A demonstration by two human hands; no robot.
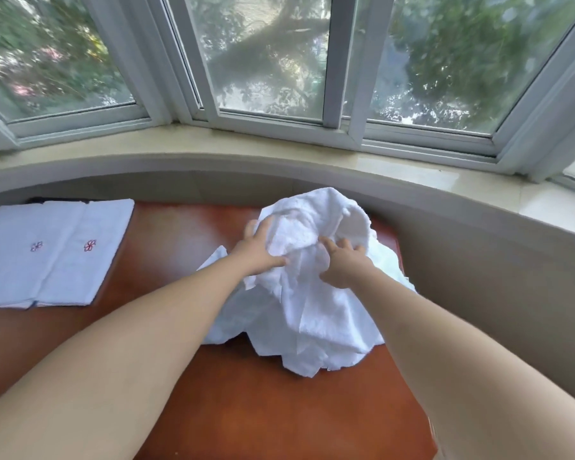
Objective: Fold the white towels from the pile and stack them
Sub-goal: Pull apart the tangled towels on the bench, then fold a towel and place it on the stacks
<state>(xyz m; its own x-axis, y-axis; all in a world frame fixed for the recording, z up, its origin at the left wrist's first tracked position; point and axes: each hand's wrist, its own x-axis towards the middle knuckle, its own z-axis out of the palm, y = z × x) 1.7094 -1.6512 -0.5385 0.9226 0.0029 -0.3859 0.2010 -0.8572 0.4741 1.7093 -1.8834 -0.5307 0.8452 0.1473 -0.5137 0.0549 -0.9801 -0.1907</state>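
A crumpled pile of white towels (316,303) sits on the right half of a reddish-brown wooden table (246,393). My left hand (258,249) grips a raised bunch of towel at the top of the pile, fingers buried in the cloth. Just to its right, my right hand (344,262) lies on the same bunch with fingers curled into the fabric. A folded white towel stack (52,252) with small red flower embroidery lies flat at the table's left edge.
A curved beige windowsill (279,164) and a wall run behind and to the right of the table, with white-framed windows (273,61) above. Bare tabletop shows between the folded stack and the pile, and in front of the pile.
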